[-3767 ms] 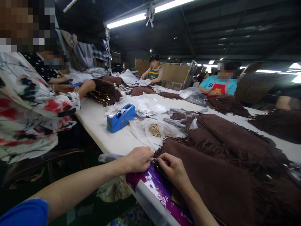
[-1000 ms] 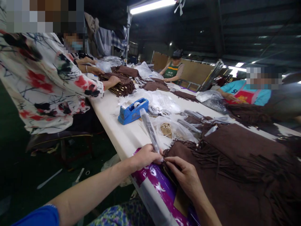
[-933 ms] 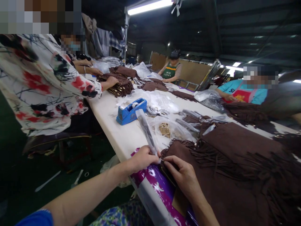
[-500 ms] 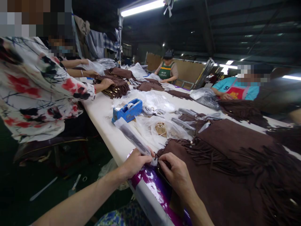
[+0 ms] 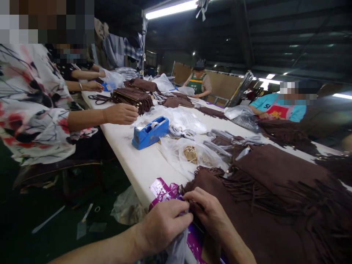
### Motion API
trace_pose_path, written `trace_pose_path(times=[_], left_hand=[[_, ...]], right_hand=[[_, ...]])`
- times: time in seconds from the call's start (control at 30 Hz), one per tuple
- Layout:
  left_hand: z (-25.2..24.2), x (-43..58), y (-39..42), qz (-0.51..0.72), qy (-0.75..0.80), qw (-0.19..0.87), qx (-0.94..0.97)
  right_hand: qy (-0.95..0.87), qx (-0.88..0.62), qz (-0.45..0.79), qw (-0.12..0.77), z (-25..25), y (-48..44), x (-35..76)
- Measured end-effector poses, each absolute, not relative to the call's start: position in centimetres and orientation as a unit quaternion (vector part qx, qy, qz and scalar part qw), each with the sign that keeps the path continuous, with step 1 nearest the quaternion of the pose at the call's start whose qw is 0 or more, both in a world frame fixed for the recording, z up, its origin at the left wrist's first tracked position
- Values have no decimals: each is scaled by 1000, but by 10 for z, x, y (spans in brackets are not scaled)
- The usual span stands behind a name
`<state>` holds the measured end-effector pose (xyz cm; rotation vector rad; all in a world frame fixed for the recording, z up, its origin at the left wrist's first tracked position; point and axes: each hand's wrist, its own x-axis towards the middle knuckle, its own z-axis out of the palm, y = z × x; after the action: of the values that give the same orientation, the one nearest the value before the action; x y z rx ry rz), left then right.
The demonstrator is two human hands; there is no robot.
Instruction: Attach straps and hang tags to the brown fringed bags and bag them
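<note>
My left hand (image 5: 166, 223) is closed on a clear plastic sleeve (image 5: 179, 244), which hangs down below the fingers. Close beside it, at the near left corner of a dark brown fringed bag (image 5: 247, 220), my right hand (image 5: 210, 211) pinches with thumb and forefinger; what lies between those fingertips is too small and hidden to make out. Shiny purple wrapping (image 5: 162, 189) lies under both hands at the table edge. More of the brown suede-like material, with long fringes (image 5: 255, 194), spreads to the right of my right hand.
Ahead stand a blue tape dispenser (image 5: 150, 132) and a clear bag (image 5: 205, 154) with tags and string inside. A co-worker's hand (image 5: 122, 113) reaches over the table's left edge near stacked brown bags (image 5: 132, 98). Other people sit around the white table (image 5: 121, 137).
My left hand has swung the plastic sleeve from pointing up and away to hanging down toward me. My right hand stays near the bag's corner. The co-worker's hand has left the stacked bags.
</note>
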<state>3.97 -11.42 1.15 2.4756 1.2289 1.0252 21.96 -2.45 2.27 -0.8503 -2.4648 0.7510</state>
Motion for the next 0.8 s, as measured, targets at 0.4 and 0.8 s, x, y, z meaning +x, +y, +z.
trace_pose_path(times=[0.4, 0.8], left_hand=[[16, 20, -74, 338, 454, 179, 805], [38, 12, -51, 353, 493, 186, 773]], right_hand=[[-874, -286, 309, 243, 21, -28, 224], [-732, -423, 427, 320, 25, -26, 226]])
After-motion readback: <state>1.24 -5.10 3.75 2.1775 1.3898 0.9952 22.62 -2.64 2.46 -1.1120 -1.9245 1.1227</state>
